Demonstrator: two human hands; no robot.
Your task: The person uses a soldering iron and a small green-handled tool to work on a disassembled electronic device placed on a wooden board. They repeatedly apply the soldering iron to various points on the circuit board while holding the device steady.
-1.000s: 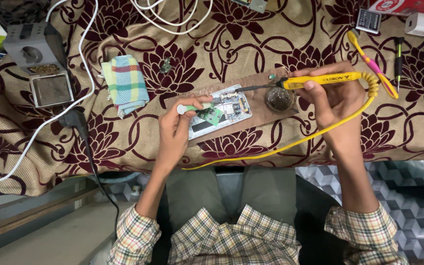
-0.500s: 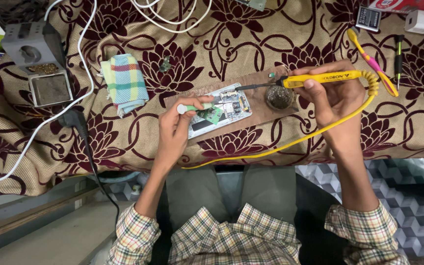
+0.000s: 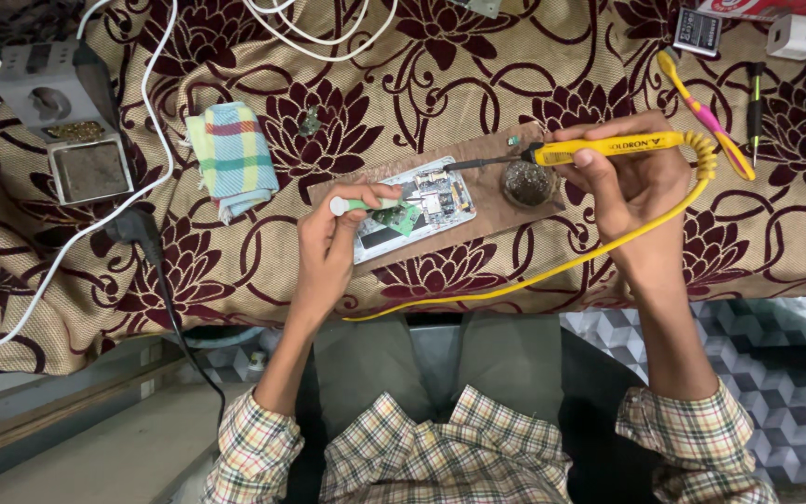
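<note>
One floral maroon tablecloth point(image 3: 534, 65), wooden board point(image 3: 496, 201), grey patterned floor point(image 3: 776, 364)

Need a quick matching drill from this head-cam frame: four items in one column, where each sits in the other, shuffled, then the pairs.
Items:
1. yellow soldering iron
2. green-handled tool
3. checked cloth
4. opened phone

Places:
A. folded on the floral cover, left of the board
B. in the right hand
C. lying on the brown board
D. in the left hand

Pairs: 1-B, 2-D, 3-A, 4-C
</note>
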